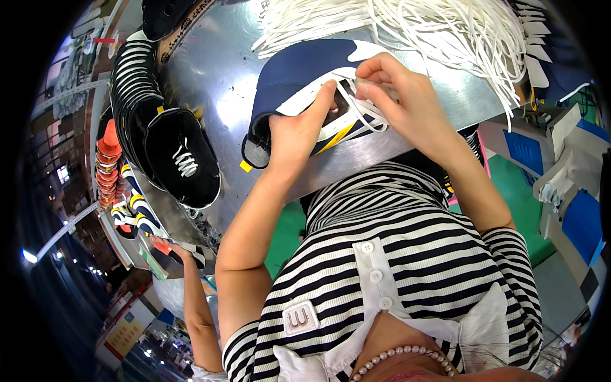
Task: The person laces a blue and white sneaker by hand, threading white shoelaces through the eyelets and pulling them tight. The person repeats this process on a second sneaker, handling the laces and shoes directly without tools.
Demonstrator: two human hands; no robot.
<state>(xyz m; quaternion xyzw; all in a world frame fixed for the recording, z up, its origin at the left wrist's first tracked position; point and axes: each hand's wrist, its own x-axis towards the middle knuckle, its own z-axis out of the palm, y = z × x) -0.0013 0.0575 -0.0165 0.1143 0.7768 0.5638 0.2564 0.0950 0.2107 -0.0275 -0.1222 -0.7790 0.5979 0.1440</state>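
Note:
A navy blue shoe upper (299,67) with white and yellow trim lies on its side on the metal table. My left hand (294,130) grips it, fingers partly inside the opening and thumb on the white eyelet strip. White shoelace (364,118) loops run across the opening by the eyelets. Over the front of the opening, my right hand (410,105) has thumb and forefinger closed in a pinch at the lace. The lace end between those fingertips is too small to make out clearly.
A heap of loose white shoelaces (439,38) covers the far side of the metal table (223,105). Nested black shoe uppers (181,156) stand at the left. Beyond them are stacked orange-and-white shoe parts (108,159) and another person's hand (168,247). Blue-and-white pieces hang at right.

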